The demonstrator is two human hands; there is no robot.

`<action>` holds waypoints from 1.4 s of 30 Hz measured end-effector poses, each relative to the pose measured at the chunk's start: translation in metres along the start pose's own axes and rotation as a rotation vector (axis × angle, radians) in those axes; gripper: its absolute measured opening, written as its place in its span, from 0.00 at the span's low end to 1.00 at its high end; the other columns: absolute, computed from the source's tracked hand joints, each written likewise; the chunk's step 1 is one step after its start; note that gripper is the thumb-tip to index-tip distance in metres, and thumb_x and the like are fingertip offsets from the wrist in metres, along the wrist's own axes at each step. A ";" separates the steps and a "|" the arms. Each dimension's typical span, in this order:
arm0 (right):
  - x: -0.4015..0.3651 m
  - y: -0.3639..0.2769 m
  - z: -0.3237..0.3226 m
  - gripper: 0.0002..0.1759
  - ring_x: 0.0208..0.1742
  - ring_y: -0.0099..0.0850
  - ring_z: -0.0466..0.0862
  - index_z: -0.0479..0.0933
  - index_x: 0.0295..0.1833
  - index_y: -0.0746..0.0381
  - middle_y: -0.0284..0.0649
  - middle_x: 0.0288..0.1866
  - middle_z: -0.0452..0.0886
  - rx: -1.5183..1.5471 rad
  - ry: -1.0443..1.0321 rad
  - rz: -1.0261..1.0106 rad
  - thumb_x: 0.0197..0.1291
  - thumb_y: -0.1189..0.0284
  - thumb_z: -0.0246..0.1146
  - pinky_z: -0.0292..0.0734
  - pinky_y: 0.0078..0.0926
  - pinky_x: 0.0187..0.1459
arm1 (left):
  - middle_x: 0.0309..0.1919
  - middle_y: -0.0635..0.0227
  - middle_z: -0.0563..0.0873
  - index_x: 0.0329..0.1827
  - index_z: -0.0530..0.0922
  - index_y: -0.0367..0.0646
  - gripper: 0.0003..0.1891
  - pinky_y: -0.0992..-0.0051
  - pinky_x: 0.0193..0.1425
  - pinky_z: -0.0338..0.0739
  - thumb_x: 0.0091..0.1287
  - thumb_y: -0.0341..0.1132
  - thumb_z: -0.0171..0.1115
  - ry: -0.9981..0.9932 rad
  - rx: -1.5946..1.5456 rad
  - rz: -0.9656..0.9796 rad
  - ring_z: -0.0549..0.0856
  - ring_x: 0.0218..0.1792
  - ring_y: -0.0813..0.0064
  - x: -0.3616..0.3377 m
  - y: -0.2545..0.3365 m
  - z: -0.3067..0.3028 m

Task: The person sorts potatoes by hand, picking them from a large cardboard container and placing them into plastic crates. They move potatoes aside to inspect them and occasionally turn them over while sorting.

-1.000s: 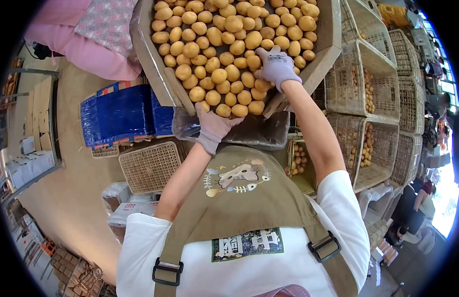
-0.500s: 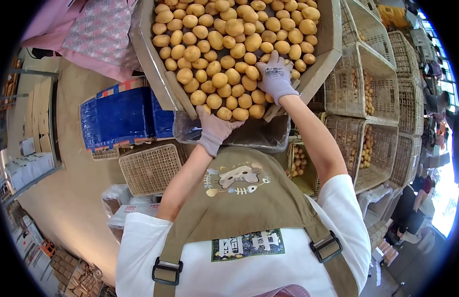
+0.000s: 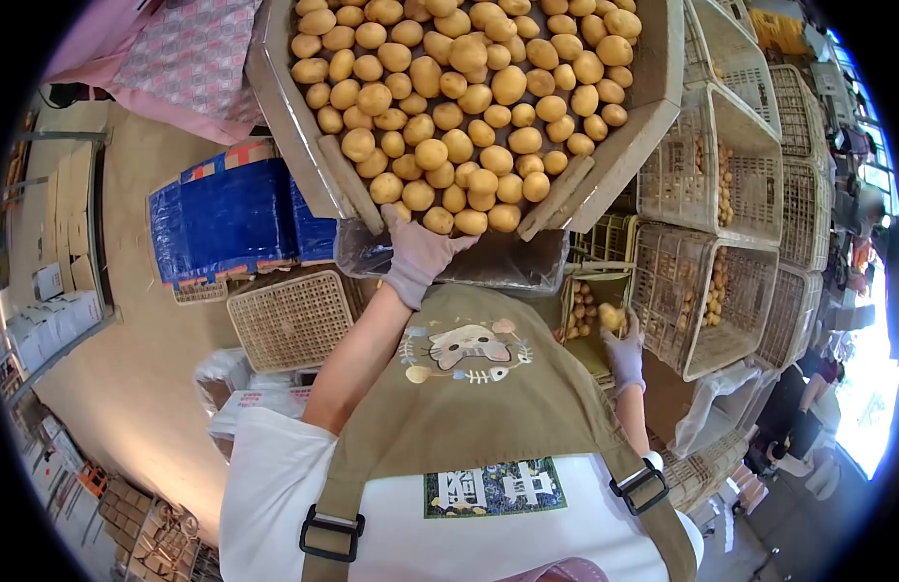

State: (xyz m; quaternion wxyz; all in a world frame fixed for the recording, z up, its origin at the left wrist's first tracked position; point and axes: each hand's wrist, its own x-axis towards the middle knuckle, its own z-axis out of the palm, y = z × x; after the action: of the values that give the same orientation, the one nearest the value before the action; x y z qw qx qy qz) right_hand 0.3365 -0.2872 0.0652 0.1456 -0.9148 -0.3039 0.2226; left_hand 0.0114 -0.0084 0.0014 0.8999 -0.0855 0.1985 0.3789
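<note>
Sorting tray (image 3: 629, 145): angular rim, scuffed grey-brown walls, loaded with loose potatoes (image 3: 454, 145), dark floor showing in the gaps. Spuds round to oval, yellow-tan skin, mostly smooth. Tray narrows toward the wearer between 2 worn wooden strips (image 3: 559, 199); potatoes packed right up to that lip.

Under the lip: bin (image 3: 512, 272) with shiny clear plastic over it; contents can't be made out. Right of it, lower down: olive-green crate (image 3: 609, 289) with a cluster of potatoes along its left side, darker-looking than the tray ones. Further right, pale mesh crates, dirty lattice walls: upper crate (image 3: 755, 184) and lower crate (image 3: 750, 301) each part-filled with potatoes.

Left hand (image 3: 420, 254), in a light knit glove: at the lip, fingers spread, thumb out to the side, touching the front-row potatoes, not wrapped around any. Right hand (image 3: 624, 354), same glove type: over the olive-green crate, fingers curled, gripping yellow potato (image 3: 611, 317); can't tell if it's 1 or 2. Fingertips partly hidden.

Left side: lattice crate (image 3: 292, 322), woven-looking face up, beside a box wrapped in glossy blue plastic (image 3: 231, 218). Wearer's apron (image 3: 469, 407): matte olive cloth, cat print.
</note>
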 end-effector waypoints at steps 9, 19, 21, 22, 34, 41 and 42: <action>0.078 -0.307 0.087 0.25 0.43 0.48 0.86 0.74 0.68 0.51 0.48 0.47 0.82 -0.134 -0.036 -0.967 0.66 0.65 0.60 0.82 0.43 0.46 | 0.84 0.65 0.54 0.85 0.50 0.56 0.51 0.25 0.75 0.51 0.66 0.80 0.38 -0.008 0.075 0.015 0.55 0.82 0.49 0.004 -0.003 -0.006; 0.095 -0.238 0.011 0.22 0.48 0.36 0.86 0.83 0.61 0.53 0.40 0.53 0.83 0.199 0.197 -1.040 0.61 0.80 0.64 0.81 0.33 0.52 | 0.82 0.64 0.58 0.83 0.55 0.56 0.46 0.28 0.75 0.56 0.68 0.73 0.48 -0.061 -0.006 0.061 0.58 0.81 0.48 -0.008 0.000 0.005; 0.086 -0.198 -0.048 0.22 0.50 0.30 0.85 0.81 0.61 0.59 0.39 0.56 0.85 0.276 0.521 -0.347 0.62 0.85 0.64 0.88 0.27 0.49 | 0.83 0.64 0.58 0.83 0.56 0.56 0.45 0.26 0.74 0.57 0.69 0.73 0.46 -0.011 -0.041 0.057 0.58 0.81 0.47 -0.010 -0.002 0.001; 0.098 -0.168 -0.063 0.21 0.51 0.30 0.85 0.81 0.60 0.60 0.39 0.56 0.85 0.320 0.693 -0.277 0.62 0.85 0.64 0.89 0.27 0.50 | 0.83 0.64 0.58 0.83 0.56 0.56 0.45 0.26 0.74 0.57 0.69 0.73 0.45 0.010 -0.052 0.052 0.59 0.81 0.47 -0.009 -0.002 0.000; 0.144 -0.337 0.098 0.23 0.63 0.49 0.82 0.77 0.67 0.44 0.51 0.70 0.73 -0.597 -0.093 -0.777 0.66 0.66 0.58 0.80 0.48 0.56 | 0.83 0.63 0.56 0.84 0.53 0.58 0.42 0.21 0.71 0.57 0.72 0.71 0.36 -0.133 -0.006 0.022 0.58 0.81 0.44 -0.003 0.005 0.000; 0.122 -0.337 0.079 0.26 0.57 0.47 0.84 0.78 0.65 0.48 0.47 0.56 0.84 -0.327 -0.342 -0.838 0.60 0.59 0.64 0.79 0.40 0.58 | 0.83 0.62 0.57 0.84 0.54 0.58 0.44 0.21 0.71 0.55 0.71 0.74 0.34 0.073 0.007 0.047 0.58 0.81 0.45 -0.004 0.000 0.005; 0.118 -0.338 0.089 0.26 0.58 0.46 0.84 0.78 0.66 0.49 0.47 0.55 0.85 -0.419 -0.326 -0.841 0.61 0.59 0.63 0.79 0.39 0.58 | 0.83 0.62 0.57 0.84 0.54 0.57 0.45 0.22 0.73 0.54 0.70 0.75 0.34 0.105 -0.049 0.019 0.59 0.81 0.45 -0.002 -0.001 -0.001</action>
State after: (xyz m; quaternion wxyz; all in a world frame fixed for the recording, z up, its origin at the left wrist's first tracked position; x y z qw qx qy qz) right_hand 0.2107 0.0587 0.0871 -0.0137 -0.6759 -0.7036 0.2189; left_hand 0.0103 -0.0103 0.0016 0.8822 -0.1254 0.2368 0.3872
